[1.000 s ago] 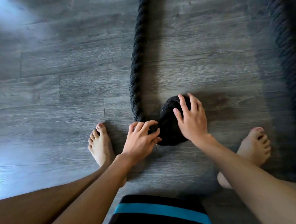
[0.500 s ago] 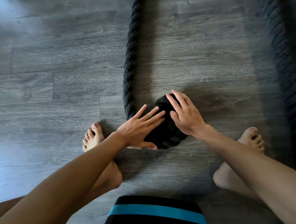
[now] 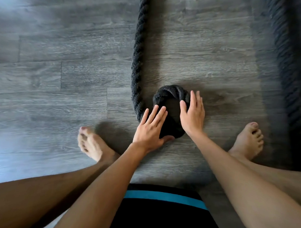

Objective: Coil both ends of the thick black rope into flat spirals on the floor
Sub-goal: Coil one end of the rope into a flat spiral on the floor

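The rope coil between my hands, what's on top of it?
The coil has both hands on it, fingers straight: the left hand over its near left side, the right hand along its right edge. Its far arc and middle show; what lies beneath the hands is covered.

Thick black braided rope (image 3: 137, 62) runs down frame centre into small coil; left hand (image 3: 150, 129), right hand (image 3: 192, 115) press flat on coil, grey wood-plank floor (image 3: 62, 76).

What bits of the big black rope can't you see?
Head view, coil: its sides and near part lie under the left hand and right hand.
Head view, straight rope: runs off the top edge.
Head view, rope at right: blurred and dark, strands unclear.
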